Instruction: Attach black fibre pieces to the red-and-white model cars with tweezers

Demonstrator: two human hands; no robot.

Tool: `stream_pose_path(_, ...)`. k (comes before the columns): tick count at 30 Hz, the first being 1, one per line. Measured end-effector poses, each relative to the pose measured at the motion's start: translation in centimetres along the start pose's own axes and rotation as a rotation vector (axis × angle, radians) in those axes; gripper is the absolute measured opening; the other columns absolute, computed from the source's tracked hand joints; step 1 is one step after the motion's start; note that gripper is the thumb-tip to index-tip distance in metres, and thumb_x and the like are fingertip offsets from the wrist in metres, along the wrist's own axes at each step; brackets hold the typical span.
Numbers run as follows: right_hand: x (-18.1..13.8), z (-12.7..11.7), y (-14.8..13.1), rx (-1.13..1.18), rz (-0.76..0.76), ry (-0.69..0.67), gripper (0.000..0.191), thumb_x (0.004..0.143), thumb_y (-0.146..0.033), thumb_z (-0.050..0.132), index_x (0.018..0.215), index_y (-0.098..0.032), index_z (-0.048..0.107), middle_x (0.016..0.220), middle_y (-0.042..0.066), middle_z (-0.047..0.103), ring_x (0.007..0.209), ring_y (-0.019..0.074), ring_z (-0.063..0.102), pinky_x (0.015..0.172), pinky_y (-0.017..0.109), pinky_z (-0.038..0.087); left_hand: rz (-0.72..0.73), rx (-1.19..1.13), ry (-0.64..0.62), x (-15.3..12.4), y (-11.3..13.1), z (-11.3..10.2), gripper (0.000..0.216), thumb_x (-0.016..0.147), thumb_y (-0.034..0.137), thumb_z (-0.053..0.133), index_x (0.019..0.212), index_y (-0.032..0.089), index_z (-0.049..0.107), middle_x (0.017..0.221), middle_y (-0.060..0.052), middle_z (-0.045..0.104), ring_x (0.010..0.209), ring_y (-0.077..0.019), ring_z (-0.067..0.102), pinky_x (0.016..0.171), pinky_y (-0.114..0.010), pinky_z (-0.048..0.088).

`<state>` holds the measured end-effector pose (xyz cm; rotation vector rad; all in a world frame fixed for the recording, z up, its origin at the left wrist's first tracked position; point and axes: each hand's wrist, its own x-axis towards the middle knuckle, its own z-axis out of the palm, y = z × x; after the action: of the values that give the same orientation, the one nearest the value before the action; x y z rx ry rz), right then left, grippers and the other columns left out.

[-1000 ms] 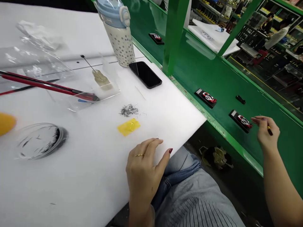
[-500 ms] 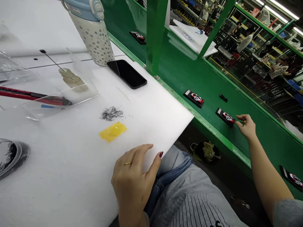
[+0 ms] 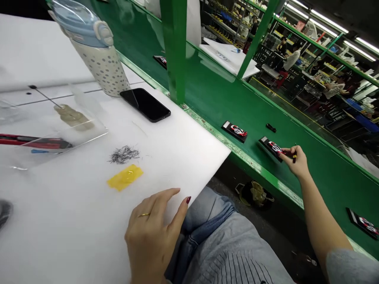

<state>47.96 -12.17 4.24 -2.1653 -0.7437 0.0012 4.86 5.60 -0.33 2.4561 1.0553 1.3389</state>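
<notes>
My left hand (image 3: 155, 232) rests on the white tabletop (image 3: 74, 240) near its edge, thumb and fingers apart, holding nothing. Out over the green belt, my right hand (image 3: 297, 163) grips the end of a model car (image 3: 276, 148), red, white and black on a flat black base. The base looks tilted and a little off the belt. A small black-and-yellow tool (image 3: 294, 157) is also tucked in the right hand's fingers; its kind is unclear. Close to my left hand lie yellow tape (image 3: 125, 177) and a pile of fine black bristle-like pieces (image 3: 123, 154).
Other model cars sit on the belt, one to the left (image 3: 235, 131) and one to the right (image 3: 363, 223). A small black part (image 3: 271, 127) lies beyond. A phone (image 3: 145, 104), a dotted bottle (image 3: 103, 65) and a red cutter (image 3: 32, 141) are on the table. A green post (image 3: 173, 51) rises beside the belt.
My right hand has closed on the model car and tilted it up slightly, drawing it a little nearer. The whole view has shifted; my left hand stays on the table.
</notes>
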Motion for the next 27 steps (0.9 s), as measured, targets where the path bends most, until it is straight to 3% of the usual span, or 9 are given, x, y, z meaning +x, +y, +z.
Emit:
stream_pose_path(3,-3.9,3.0,-7.3,0.162,-0.167,-0.13,0.059,0.07,-0.054,0.087,0.083,-0.028,0.035,0.097,0.009,0.075,0.084,0.0247,0.069,0.072,0.039,0.058,0.098,-0.06,0.079,0.6,1.9,0.2,0.015,0.093,0.017,0.073,0.106,0.014,0.067,0.094,-0.006,0.072,0.083,-0.0176,0.067,0.081,-0.03,0.051)
stream_pose_path(7,-10.7,7.5,-17.2,0.234,-0.441,-0.575,0.041,0.081,-0.027,0.08,0.085,-0.027,0.039,0.09,0.002,0.071,0.077,0.0182,0.063,0.068,0.03,0.051,0.128,-0.14,0.161,0.7,4.2,0.0,0.014,0.09,0.008,0.074,0.1,0.015,0.067,0.091,-0.006,0.067,0.081,-0.0157,0.061,0.075,-0.029,0.048)
stream_pose_path(11,-14.2,10.6,-21.3,0.308,-0.591,-0.862,0.039,0.079,-0.022,0.076,0.083,-0.027,0.038,0.075,-0.004,0.062,0.06,0.0126,0.047,0.053,0.025,0.039,0.087,-0.068,0.215,-0.3,3.3,-1.4,0.014,0.098,0.006,0.057,0.094,0.015,0.067,0.082,-0.005,0.066,0.073,-0.0144,0.058,0.068,-0.029,0.046)
stream_pose_path(15,-11.2,15.3,-24.5,0.34,-0.756,-1.105,0.021,0.089,-0.035,0.072,0.082,-0.024,0.055,0.075,-0.001,0.066,0.065,0.0145,0.056,0.059,0.026,0.043,-0.017,-0.026,0.299,-2.0,1.2,-3.2,0.018,0.094,-0.001,0.057,0.097,0.013,0.068,0.084,-0.005,0.069,0.075,-0.0128,0.062,0.068,-0.026,0.051)
stream_pose_path(16,-10.0,17.3,-26.2,0.357,-0.807,-1.118,0.022,0.095,-0.037,0.065,0.08,-0.023,0.059,0.073,0.0,0.068,0.065,0.0152,0.058,0.061,0.027,0.043,-0.053,-0.034,0.337,-2.4,0.8,-3.5,0.02,0.091,-0.004,0.057,0.097,0.013,0.067,0.085,-0.005,0.068,0.076,-0.0126,0.063,0.069,-0.025,0.053)
stream_pose_path(19,-7.0,24.7,-32.4,0.335,-0.924,-0.791,0.036,0.101,-0.043,0.054,0.075,-0.021,0.064,0.066,0.003,0.067,0.058,0.016,0.055,0.061,0.03,0.04,-0.136,-0.099,0.432,-3.0,0.0,-4.0,0.027,0.087,-0.009,0.055,0.095,0.015,0.065,0.085,-0.004,0.067,0.075,-0.0121,0.062,0.065,-0.024,0.053)
stream_pose_path(22,-5.9,31.7,-37.8,0.084,-0.914,-0.573,0.027,0.096,-0.045,0.063,0.094,-0.02,0.073,0.069,0.005,0.069,0.067,0.0218,0.061,0.067,0.032,0.04,-0.152,-0.171,0.399,-3.1,0.0,-4.2,0.026,0.087,-0.006,0.052,0.091,0.017,0.063,0.079,-0.002,0.064,0.069,-0.0114,0.059,0.06,-0.023,0.049)
stream_pose_path(24,-5.7,34.4,-39.8,-0.021,-0.947,-0.527,0.022,0.093,-0.042,0.068,0.094,-0.021,0.074,0.071,0.005,0.07,0.07,0.0241,0.063,0.067,0.032,0.04,-0.151,-0.192,0.362,-2.9,0.1,-4.2,0.023,0.086,-0.003,0.052,0.088,0.018,0.062,0.075,-0.001,0.064,0.064,-0.0112,0.056,0.057,-0.025,0.045)
stream_pose_path(27,-5.3,34.8,-40.9,0.013,-1.034,-0.442,0.015,0.093,-0.031,0.063,0.084,-0.021,0.07,0.071,0.005,0.069,0.071,0.0241,0.063,0.068,0.034,0.04,-0.167,-0.227,0.37,-2.8,0.2,-4.1,0.019,0.084,0.002,0.052,0.084,0.019,0.06,0.072,0.0,0.064,0.061,-0.0117,0.053,0.057,-0.027,0.041)
